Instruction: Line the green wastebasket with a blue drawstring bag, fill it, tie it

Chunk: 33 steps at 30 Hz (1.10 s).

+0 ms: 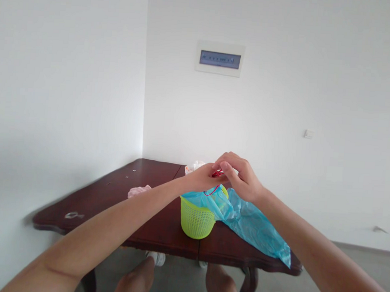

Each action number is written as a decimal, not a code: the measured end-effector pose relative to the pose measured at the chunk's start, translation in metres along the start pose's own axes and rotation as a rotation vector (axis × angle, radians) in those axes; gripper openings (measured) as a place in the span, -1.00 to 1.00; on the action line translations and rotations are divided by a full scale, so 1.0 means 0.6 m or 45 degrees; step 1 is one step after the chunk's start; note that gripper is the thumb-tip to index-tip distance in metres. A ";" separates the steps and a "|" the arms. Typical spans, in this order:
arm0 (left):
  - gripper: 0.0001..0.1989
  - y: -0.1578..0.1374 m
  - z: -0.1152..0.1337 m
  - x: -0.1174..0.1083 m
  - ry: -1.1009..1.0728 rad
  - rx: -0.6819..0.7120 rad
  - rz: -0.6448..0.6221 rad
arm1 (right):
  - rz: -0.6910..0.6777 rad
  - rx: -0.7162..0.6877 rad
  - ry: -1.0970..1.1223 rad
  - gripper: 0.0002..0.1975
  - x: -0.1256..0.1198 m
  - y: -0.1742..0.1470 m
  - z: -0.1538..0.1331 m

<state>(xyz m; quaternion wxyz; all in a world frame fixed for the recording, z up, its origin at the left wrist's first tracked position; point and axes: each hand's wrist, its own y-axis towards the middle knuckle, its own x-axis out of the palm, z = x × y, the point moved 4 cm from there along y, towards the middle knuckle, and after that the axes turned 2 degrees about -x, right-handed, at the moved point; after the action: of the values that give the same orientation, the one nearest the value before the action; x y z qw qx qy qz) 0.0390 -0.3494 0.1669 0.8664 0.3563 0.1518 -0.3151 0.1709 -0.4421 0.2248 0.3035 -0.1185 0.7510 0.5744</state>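
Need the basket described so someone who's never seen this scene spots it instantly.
Start at the dark wooden table against the white walls. Near its front edge, just below the left hand and right hand in the picture, stands the basket. It's bright yellow-green with a perforated wall, unlike the limp, translucent blue plastic spread to its right.

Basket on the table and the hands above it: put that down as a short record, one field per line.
Basket: yellow-green, upright on dark table
Blue bag: thin plastic, over basket rim, trailing right across table
Left hand: above basket, fingers partly hidden
Right hand: meeting left hand
Red cord: between hands, loop hanging below
Grip: unclear
Left of basket: crumpled pink item
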 end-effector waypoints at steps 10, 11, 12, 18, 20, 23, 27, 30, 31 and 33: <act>-0.35 -0.018 -0.011 -0.007 -0.570 -0.195 -0.166 | 0.251 0.557 0.151 -0.58 0.027 -0.065 0.084; -0.35 -0.020 -0.011 -0.007 -0.581 -0.221 -0.153 | 0.210 0.593 0.078 -0.52 0.032 -0.070 0.094; -0.35 -0.022 -0.012 -0.005 -0.585 -0.252 -0.139 | 0.182 0.608 -0.018 -0.45 0.035 -0.075 0.101; -0.37 -0.031 -0.028 0.008 -0.653 -0.364 -0.026 | 0.187 0.532 -0.397 -0.46 0.026 -0.081 0.106; -0.40 -0.031 -0.031 0.010 -0.691 -0.336 -0.018 | 0.184 0.529 -0.332 -0.52 0.025 -0.077 0.103; -0.47 -0.030 -0.035 0.006 -0.732 -0.332 -0.003 | 0.243 0.600 -0.102 -0.53 0.024 -0.073 0.099; -0.66 -0.030 -0.044 -0.009 -0.859 -0.452 0.150 | 0.389 0.702 0.263 -0.39 0.031 -0.080 0.089; -0.74 -0.027 -0.046 -0.018 -1.008 -0.504 0.283 | 0.290 0.723 0.316 -0.40 0.055 -0.096 0.078; -0.76 -0.026 -0.044 -0.019 -1.053 -0.497 0.295 | 0.211 0.694 0.252 -0.43 0.064 -0.102 0.072; -0.73 -0.025 -0.035 -0.021 -1.071 -0.412 0.258 | 0.049 0.581 0.038 -0.49 0.077 -0.110 0.059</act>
<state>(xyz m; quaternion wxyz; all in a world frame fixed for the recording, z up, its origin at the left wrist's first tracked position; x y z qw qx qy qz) 0.0188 -0.3373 0.1504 0.9237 0.0706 -0.2014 -0.3182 0.1807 -0.4219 0.1397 0.3003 -0.0410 0.8679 0.3936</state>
